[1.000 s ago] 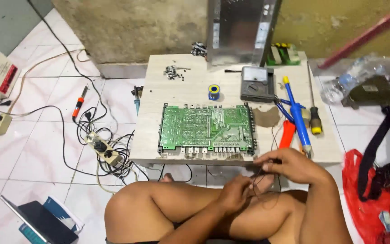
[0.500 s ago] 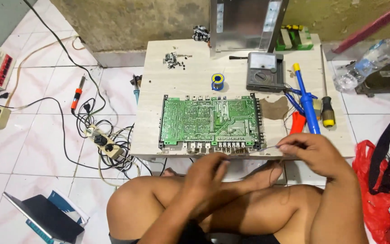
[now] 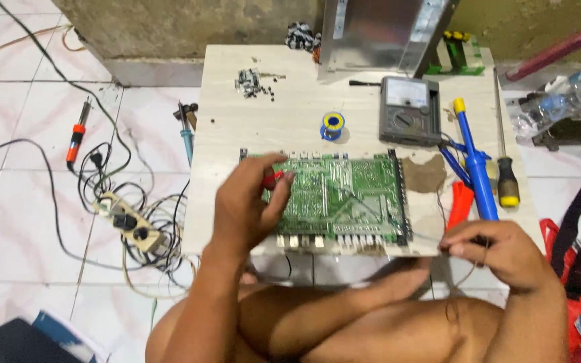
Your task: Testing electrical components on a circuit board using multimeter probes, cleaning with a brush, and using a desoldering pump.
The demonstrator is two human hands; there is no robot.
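Here, in the head view, I read the green circuit board [image 3: 334, 195] lying flat on the near half of the low table [image 3: 230, 134], within easy reach of both hands. The left hand [image 3: 247, 202] hovers over the board's left end, fingers curled around a small red object [image 3: 272, 179] — pinched at thumb and forefinger. The right hand [image 3: 499, 252] sits at the table's near right edge, fingertips pressed together on a thin wire [image 3: 432, 236]. To the right lie the blue desoldering pump [image 3: 475, 161] and, farther off, the grey multimeter [image 3: 409, 111] — parked clear of the board.
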